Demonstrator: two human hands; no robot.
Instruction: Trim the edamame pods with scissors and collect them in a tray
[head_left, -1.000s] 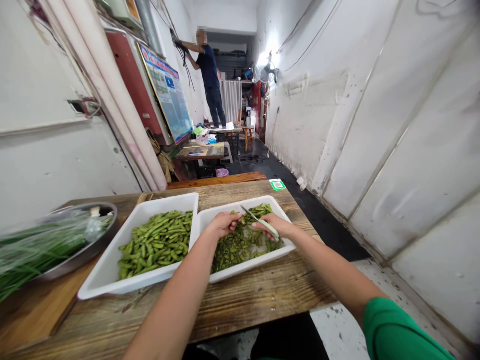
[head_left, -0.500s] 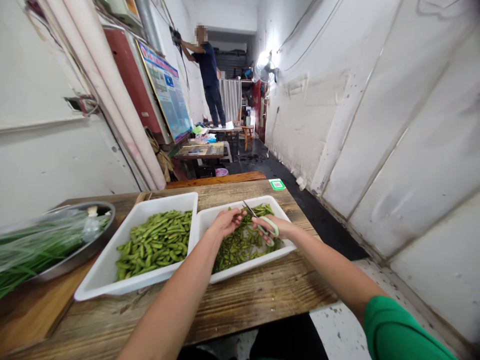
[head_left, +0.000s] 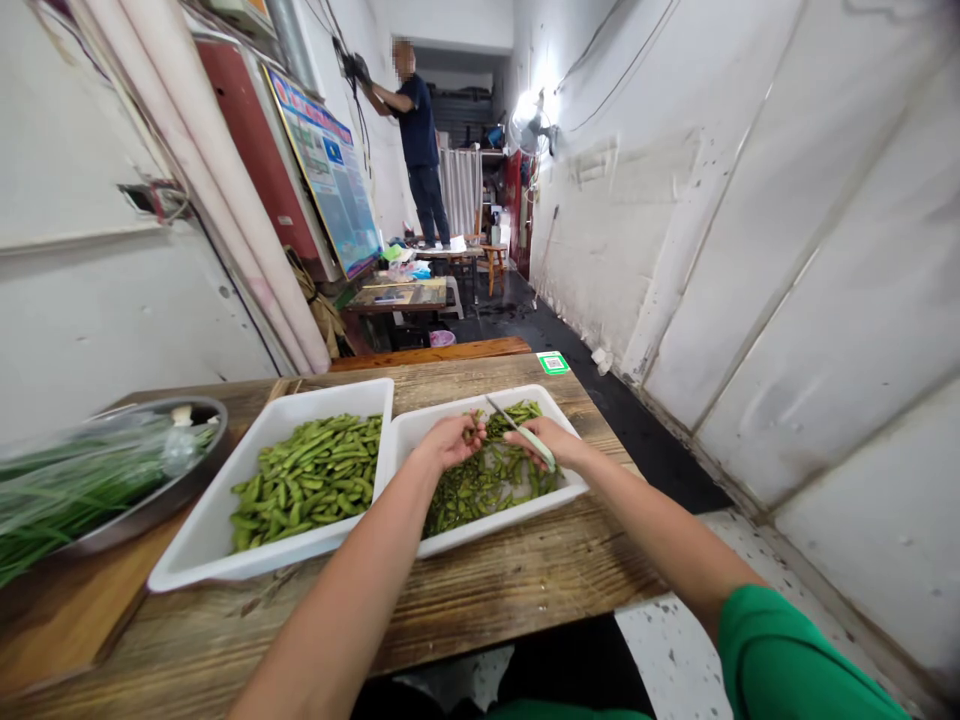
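Note:
My right hand (head_left: 546, 442) grips a pair of scissors (head_left: 537, 446) with pale green handles. Their blades point up and left, above the right-hand white tray (head_left: 480, 534). Close by on the left, my left hand (head_left: 454, 441) is closed, its fingertips pinched on a small green thing that looks like a soybean pod, partly hidden by the fingers. Beneath both hands, loose green soybean pods (head_left: 491, 482) and small trimmings lie spread in that tray. A second white tray (head_left: 196, 556), to the left, holds a heap of soybean pods (head_left: 311, 478).
Both trays stand on a wooden table (head_left: 525, 600). At the far left, a metal bowl (head_left: 214, 440) holds bagged green stalks beside a wooden board (head_left: 82, 620). Further back are a bench (head_left: 442, 352) and a person (head_left: 420, 140) standing on a table, hands at wall cables.
The scissors have turned more edge-on, and their handle loops look closer together. My left hand has shifted slightly beside the blades. The distant person's posture is nearly the same.

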